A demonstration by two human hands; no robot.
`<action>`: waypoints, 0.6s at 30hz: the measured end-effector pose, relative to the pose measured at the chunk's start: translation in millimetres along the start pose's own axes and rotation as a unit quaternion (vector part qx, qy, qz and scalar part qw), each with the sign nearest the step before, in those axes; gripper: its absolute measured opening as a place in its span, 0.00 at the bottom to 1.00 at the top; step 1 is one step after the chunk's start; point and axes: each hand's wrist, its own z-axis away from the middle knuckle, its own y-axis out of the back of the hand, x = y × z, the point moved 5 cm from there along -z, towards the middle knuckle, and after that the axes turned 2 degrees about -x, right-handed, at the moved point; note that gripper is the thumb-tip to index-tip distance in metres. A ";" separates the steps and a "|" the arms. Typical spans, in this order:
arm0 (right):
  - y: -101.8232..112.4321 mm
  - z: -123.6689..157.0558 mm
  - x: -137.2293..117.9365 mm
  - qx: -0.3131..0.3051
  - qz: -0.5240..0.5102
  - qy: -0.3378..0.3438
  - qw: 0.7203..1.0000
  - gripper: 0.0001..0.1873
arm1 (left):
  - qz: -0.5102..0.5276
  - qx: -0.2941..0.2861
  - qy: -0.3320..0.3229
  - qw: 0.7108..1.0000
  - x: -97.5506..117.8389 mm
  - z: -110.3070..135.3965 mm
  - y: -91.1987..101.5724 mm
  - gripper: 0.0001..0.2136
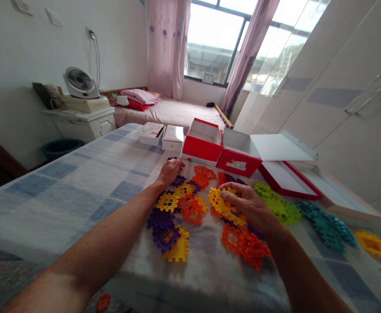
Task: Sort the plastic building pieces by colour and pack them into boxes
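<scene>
My right hand (244,200) is closed on a yellow interlocking plastic block (215,198) with a window grid, thumb and fingers pinching its edge. Below that hand lie more yellow pieces and a heap of orange blocks (242,243). My left hand (171,169) rests at the far end of the left-hand pile, close to a purple block (172,158); its fingers are partly hidden, so their grip is unclear. Near my left forearm are yellow blocks (167,202), dark purple blocks (160,219) and an orange block (190,205). More orange pieces (204,174) lie between the hands.
Along the far table edge stand small white boxes (173,135), open red boxes (201,150) and a red-rimmed tray (289,180). Green blocks (276,202), teal blocks (329,226) and yellow pieces (376,245) lie rightward. An orange block (103,301) is on the floor.
</scene>
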 end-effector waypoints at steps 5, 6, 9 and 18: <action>36.4 21.1 -3.8 0.048 -0.104 -0.020 0.993 0.19 | 0.021 0.000 0.012 1.000 -4.3 -0.2 1.9 0.30; 54.4 30.2 -3.8 0.089 -0.102 -0.016 0.991 0.20 | 0.029 -0.002 0.013 0.999 -3.6 0.6 2.4 0.30; 124.9 71.2 5.1 0.248 -0.089 -0.004 0.965 0.21 | 0.038 -0.015 0.028 0.999 -1.0 2.7 3.8 0.30; 297.4 200.2 84.9 0.625 -0.113 -0.011 0.773 0.05 | 0.009 -0.044 0.083 0.996 9.9 8.5 4.8 0.27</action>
